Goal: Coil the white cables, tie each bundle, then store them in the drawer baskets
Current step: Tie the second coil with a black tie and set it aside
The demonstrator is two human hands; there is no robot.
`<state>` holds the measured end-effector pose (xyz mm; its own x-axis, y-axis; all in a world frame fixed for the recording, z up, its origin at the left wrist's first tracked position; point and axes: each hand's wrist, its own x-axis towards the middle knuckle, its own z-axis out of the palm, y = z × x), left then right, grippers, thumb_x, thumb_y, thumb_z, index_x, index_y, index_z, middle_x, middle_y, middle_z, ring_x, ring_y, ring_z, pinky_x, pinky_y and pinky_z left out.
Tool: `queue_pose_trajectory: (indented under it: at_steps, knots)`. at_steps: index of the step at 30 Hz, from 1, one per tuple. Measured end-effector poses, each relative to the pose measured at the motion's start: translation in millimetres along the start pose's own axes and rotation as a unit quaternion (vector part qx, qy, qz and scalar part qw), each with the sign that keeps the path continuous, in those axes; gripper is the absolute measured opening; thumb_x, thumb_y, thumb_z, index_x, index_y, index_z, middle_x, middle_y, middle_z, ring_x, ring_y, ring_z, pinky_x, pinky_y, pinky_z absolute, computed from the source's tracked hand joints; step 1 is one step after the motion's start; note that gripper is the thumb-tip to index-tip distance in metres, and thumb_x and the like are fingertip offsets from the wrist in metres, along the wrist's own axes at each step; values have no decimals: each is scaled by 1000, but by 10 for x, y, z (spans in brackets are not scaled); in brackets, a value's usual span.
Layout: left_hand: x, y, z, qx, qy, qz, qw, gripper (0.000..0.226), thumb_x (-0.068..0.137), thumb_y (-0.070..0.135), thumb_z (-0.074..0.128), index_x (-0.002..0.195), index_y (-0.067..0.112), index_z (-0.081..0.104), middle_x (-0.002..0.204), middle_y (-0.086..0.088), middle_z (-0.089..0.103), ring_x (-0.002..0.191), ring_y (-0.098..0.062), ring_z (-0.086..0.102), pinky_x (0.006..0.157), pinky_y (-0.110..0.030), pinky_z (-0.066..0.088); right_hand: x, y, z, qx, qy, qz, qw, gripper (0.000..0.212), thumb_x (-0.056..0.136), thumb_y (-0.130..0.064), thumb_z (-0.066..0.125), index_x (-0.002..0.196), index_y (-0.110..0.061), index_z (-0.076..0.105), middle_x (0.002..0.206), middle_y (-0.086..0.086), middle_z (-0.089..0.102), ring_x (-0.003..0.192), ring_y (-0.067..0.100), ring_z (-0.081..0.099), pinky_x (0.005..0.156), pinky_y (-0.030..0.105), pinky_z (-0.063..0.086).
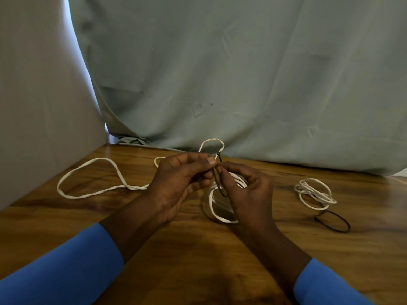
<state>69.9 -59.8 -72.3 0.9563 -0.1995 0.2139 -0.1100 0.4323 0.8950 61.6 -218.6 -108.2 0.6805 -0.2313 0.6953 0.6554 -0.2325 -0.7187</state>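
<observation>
While the left hand (182, 181) and right hand (250, 191) pinch a thin black cable tie (217, 183) between their fingertips, the coiled white cable (220, 214) sits just beneath them, its loose tail (88, 180) looping left over the glossy wooden table (187, 249). A second white coil (315, 192) lies well right, touching a black loop (334, 222).

The right hand (248, 190) covers the right side of the white coil (217, 214), and the left hand (176, 186) hides where the loose cable (88, 172) meets it. The black tie (217, 183), pinched by both hands, bends away behind the right hand, so whether it encircles the strands cannot be told. The bottom edge cuts off both blue sleeves (61, 271).
</observation>
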Motion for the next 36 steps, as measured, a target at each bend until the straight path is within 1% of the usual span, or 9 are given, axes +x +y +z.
queue_pose_trajectory:
  at_steps: [2,4,6,9,16,19,25,31,36]
  knots:
    - [34,-25,-31,1,16,-10,1000,15,84,10,76,98,4,77,78,-8,72,65,-10,67,59,-22,57,-2,-15,6,-3,-6,-10,1000,13,90,-5,76,100,-10,81,93,-3,80,91,12,76,83,33,61]
    - [62,-38,-62,-4,17,-17,1000,16,88,9,73,103,3,77,78,-6,72,64,-8,65,59,-22,57,6,-22,14,-7,-8,-23,1000,14,89,-3,76,100,-9,80,93,-4,80,91,11,76,82,31,60]
    - [74,-41,-78,-5,8,-20,1000,20,88,9,73,106,2,76,79,-5,72,64,-8,64,60,-22,57,14,-26,18,-3,-4,-28,1000,18,88,-1,76,104,-10,79,93,-4,80,91,10,76,81,27,58]
    - [69,-43,-85,-1,-2,-24,1000,17,83,9,77,99,6,77,80,-5,73,66,-8,65,60,-22,56,36,-45,15,19,5,-13,1000,31,88,-4,78,117,-14,74,93,-3,80,91,12,76,81,26,59]
    - [13,-117,-42,19,-52,-31,998,17,72,17,78,87,9,77,77,-4,70,62,-10,62,60,-23,55,65,18,13,17,17,16,1000,9,85,-5,80,92,-12,80,86,-3,79,86,11,75,78,23,56]
    - [14,-169,-14,-1,-40,-16,999,16,74,16,77,88,8,77,77,-4,72,63,-9,63,59,-22,55,69,45,4,19,8,28,999,7,86,-5,79,91,-10,80,86,-2,79,84,10,75,75,19,54]
    - [35,-201,-21,-1,-13,-4,1000,14,87,8,73,99,1,75,81,-7,74,66,-7,65,62,-22,57,52,68,16,19,-9,48,999,5,87,-7,79,92,-8,80,87,-1,79,85,12,75,77,23,57]
    - [45,-224,-32,-11,0,-8,1000,13,87,10,74,97,3,75,79,-7,71,67,-8,65,64,-22,57,44,63,10,18,-17,37,999,6,87,-5,78,90,-10,80,86,0,79,84,12,75,77,22,56]
    - [52,-220,-37,-18,-4,-21,1000,16,88,9,73,101,1,74,83,-8,73,66,-8,65,62,-22,57,37,66,13,7,-20,36,999,5,88,-6,78,92,-8,80,88,1,79,86,14,75,80,28,58]
